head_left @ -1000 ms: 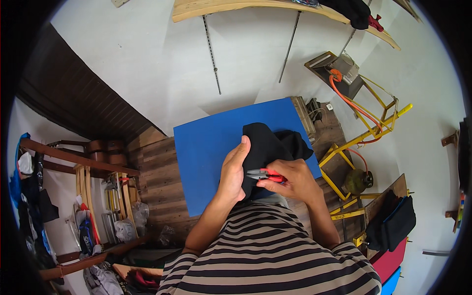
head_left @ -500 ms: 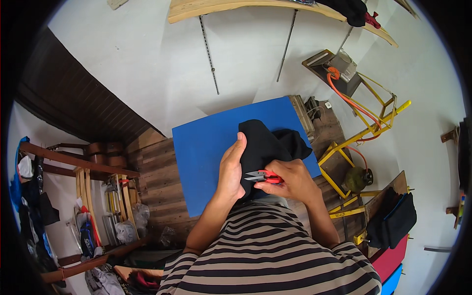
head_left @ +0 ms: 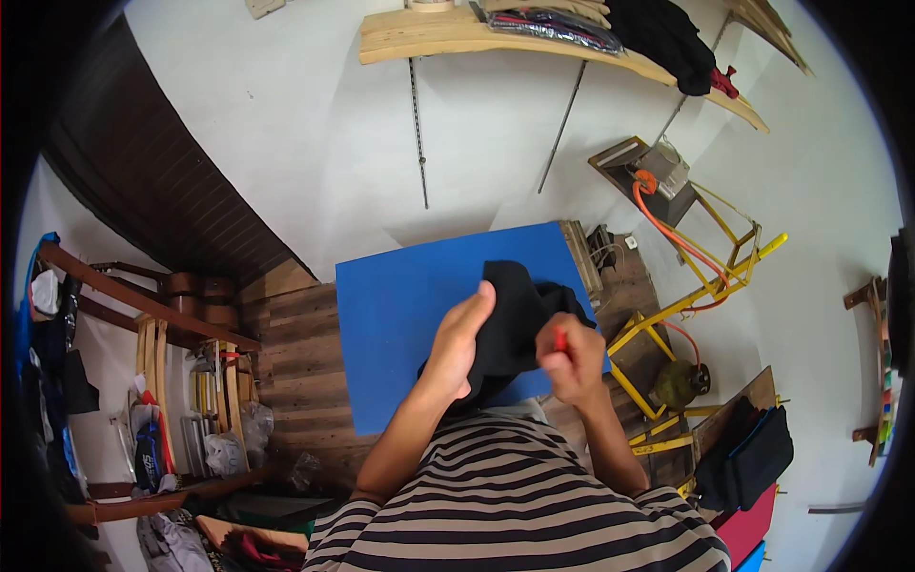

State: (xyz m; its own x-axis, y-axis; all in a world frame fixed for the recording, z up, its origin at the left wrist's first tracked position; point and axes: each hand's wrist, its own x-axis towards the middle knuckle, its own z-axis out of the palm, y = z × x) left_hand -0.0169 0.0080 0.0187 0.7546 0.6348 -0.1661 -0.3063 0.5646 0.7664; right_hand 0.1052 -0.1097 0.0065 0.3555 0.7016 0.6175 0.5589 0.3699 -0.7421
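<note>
A black piece of cloth (head_left: pixel 510 319) is held raised over the blue tabletop (head_left: pixel 396 329). My left hand (head_left: pixel 454 355) grips it from the left side, thumb pointing up along the fabric and the other fingers hidden behind it. To the right of the cloth, my right hand (head_left: pixel 576 370) is closed round the red-handled thread snips (head_left: pixel 560 338). Only a bit of the red handle shows there; the blades are hidden. Part of the cloth lies behind the right hand.
A wooden shelf (head_left: pixel 429 38) with dark clothing spans the wall ahead. On the right stand a yellow metal frame (head_left: pixel 701 296) with an orange hose and a green gas cylinder (head_left: pixel 681 383). Folded black cloths (head_left: pixel 748 458) rest nearby. A wooden rack (head_left: pixel 157 305) with goods is at left.
My right hand has drawn back to the right from the cloth and turned, so the snips' blades no longer show. My left hand keeps its hold. The view has tilted up slightly.
</note>
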